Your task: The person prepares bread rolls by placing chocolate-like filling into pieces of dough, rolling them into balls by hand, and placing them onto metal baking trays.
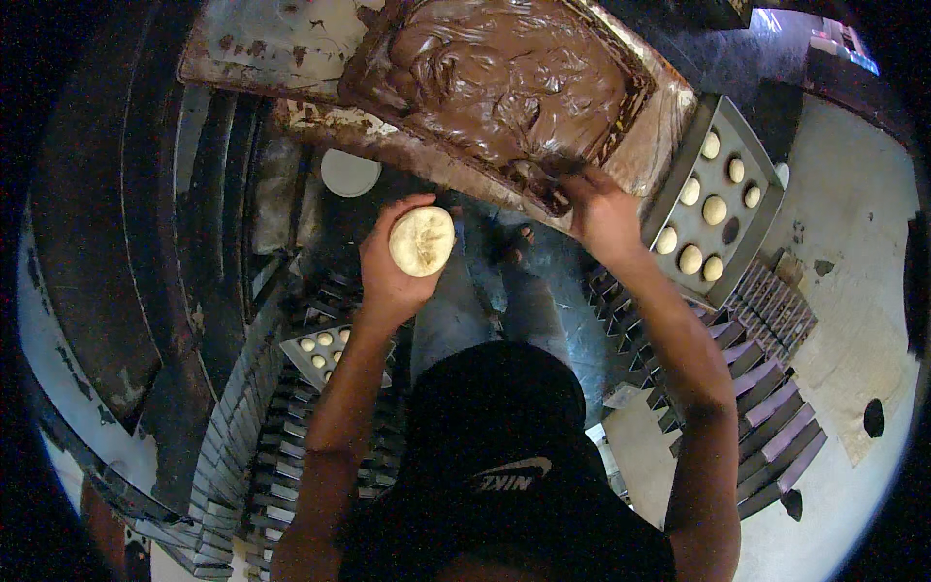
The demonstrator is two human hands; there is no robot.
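Observation:
My left hand (393, 267) is closed around a round, pale baked piece (422, 242), its flat, lightly browned face turned up; whether it is one piece or a stack I cannot tell. It is held in front of the chocolate container's near edge. A thick layer of brown chocolate (514, 73) fills a shallow, smeared container (635, 92). At its near right edge, my right hand (603, 209) bends down with fingers closed and dark at the tips. Something dark and chocolate-coated is at those fingertips, too blurred to name.
At the right, a metal tray (684, 160) holds several small round pale pieces. Another tray (305, 369) of round pieces sits low on the left, beside metal rack slats (281, 485). More rack slats (766, 407) stand on the right. A white round lid-like disc (350, 173) lies left of my left hand.

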